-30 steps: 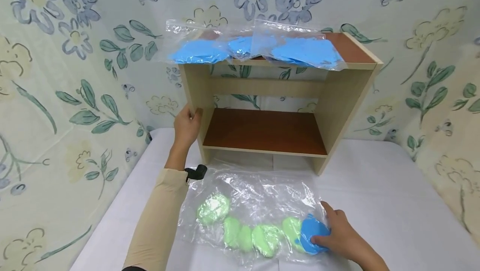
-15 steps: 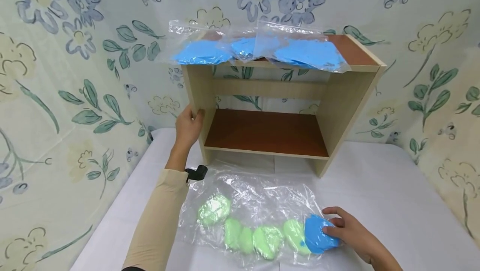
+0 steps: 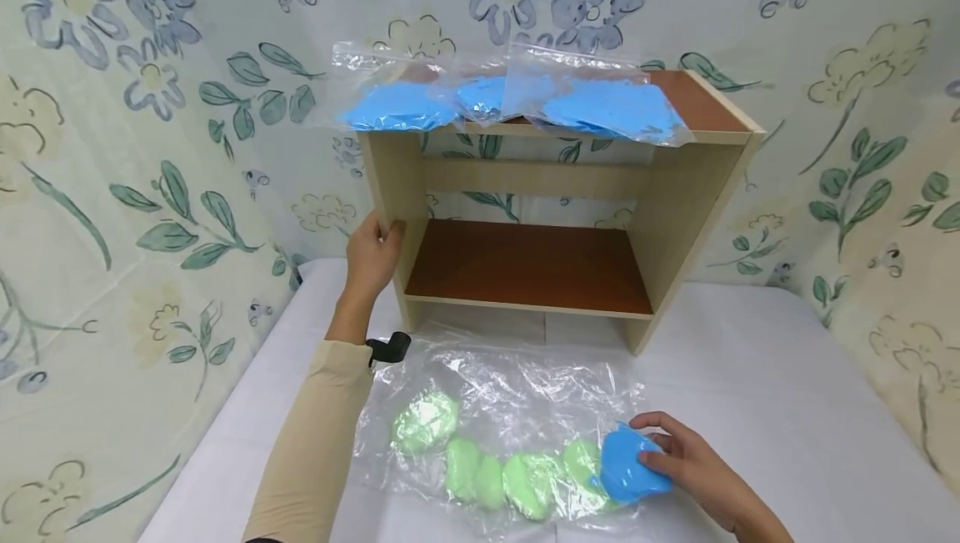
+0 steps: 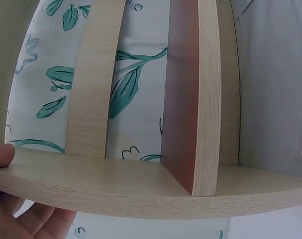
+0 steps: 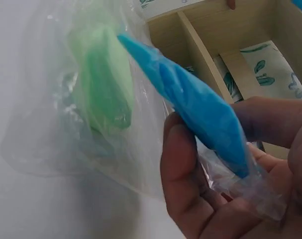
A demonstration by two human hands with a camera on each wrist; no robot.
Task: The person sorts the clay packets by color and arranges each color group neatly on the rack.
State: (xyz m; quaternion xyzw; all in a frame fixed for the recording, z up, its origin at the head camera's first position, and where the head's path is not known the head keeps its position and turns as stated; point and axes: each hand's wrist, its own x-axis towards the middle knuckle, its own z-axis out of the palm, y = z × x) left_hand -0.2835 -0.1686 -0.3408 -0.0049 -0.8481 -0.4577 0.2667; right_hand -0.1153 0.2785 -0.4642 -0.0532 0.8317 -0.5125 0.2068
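Observation:
My left hand (image 3: pixel 373 253) grips the left side panel (image 3: pixel 390 193) of a small wooden shelf (image 3: pixel 528 268). In the left wrist view the thumb (image 4: pixel 1 155) lies on the panel's inner face, with the other fingers (image 4: pixel 39 219) round its outer side. My right hand (image 3: pixel 693 464) pinches a small clear bag of blue clay-like stuff (image 3: pixel 630 466) between thumb and fingers. The right wrist view shows this blue bag (image 5: pixel 195 102) tilted, near a large clear plastic bag (image 3: pixel 525 384) holding several pale green lumps (image 3: pixel 532 480).
Clear bags with flat blue contents (image 3: pixel 615 105) lie along the shelf's top, partly over its front edge. Floral cloth (image 3: pixel 187 193) surrounds the back and sides. A white cloth (image 3: pixel 772 384) covers the table. A black device (image 3: pixel 390 348) sits on my left wrist.
My right hand's hold has changed from spread fingers to a pinch on the blue bag. The bag went slightly right, then back left and up. My left hand has stayed on the panel.

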